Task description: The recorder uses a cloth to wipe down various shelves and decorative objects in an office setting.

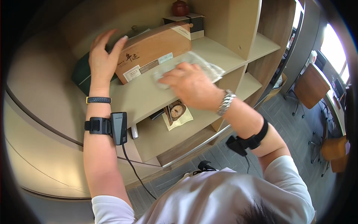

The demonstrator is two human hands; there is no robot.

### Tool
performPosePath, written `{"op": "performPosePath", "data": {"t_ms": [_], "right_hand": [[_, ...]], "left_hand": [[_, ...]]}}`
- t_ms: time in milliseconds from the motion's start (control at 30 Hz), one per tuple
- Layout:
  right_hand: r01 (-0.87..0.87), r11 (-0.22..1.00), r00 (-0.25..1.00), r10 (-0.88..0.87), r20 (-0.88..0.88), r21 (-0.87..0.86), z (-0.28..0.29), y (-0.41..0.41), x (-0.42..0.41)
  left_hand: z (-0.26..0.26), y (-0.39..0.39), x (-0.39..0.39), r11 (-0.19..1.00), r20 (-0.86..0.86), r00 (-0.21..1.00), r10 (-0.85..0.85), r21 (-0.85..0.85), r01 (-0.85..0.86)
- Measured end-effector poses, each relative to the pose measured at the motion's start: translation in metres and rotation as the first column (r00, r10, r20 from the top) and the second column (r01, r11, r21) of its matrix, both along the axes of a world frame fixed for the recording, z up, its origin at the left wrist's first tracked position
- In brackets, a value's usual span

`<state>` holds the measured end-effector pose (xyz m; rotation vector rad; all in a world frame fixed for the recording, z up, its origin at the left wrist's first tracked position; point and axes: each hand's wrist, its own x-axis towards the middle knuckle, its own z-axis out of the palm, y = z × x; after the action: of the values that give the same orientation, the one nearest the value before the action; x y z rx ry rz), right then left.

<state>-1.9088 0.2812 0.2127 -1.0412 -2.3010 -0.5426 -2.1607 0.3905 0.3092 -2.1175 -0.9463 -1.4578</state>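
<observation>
On the upper shelf (145,98) a wooden box (156,47) with printed labels stands on its long edge. My left hand (107,53) is at the box's left end, thumb near its top edge and fingers spread; whether it grips the box I cannot tell. A dark green box (84,75) shows partly behind my left wrist. My right hand (186,81) presses a pale, crumpled cloth (207,67) onto the shelf in front of the wooden box. That hand is somewhat blurred, its fingers over the cloth.
Behind the wooden box are a black and white box (198,26) and a red teapot (180,7). The lower shelf holds a small round clock (176,111) on yellowish paper (180,122). An upright divider (243,28) bounds the right. Brown chairs (311,85) stand farther right.
</observation>
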Motion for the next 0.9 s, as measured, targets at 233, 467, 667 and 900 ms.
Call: {"op": "performPosePath", "data": {"t_ms": [233,467,667,900], "right_hand": [[-0.262,0.949,0.965,0.256,-0.055,-0.175,0.007,-0.02,-0.109],[-0.483,0.858,0.876,0.469,-0.115,-0.177,0.007,-0.024,-0.142],[-0.605,0.694,0.784,0.604,-0.143,-0.39,0.023,-0.008,-0.104],[-0.493,0.557,0.815,0.564,-0.131,-0.669,0.055,0.008,-0.088]], "left_hand": [[0.025,-0.071,0.001,0.984,0.074,0.984,-0.163,-0.061,0.168],[-0.052,-0.17,-0.023,0.983,0.241,0.955,-0.171,-0.022,0.182],[-0.145,-0.214,-0.056,0.963,0.102,0.983,0.154,-0.237,-0.127],[-0.173,-0.209,-0.065,0.94,-0.061,0.958,0.279,-0.189,-0.285]]}}
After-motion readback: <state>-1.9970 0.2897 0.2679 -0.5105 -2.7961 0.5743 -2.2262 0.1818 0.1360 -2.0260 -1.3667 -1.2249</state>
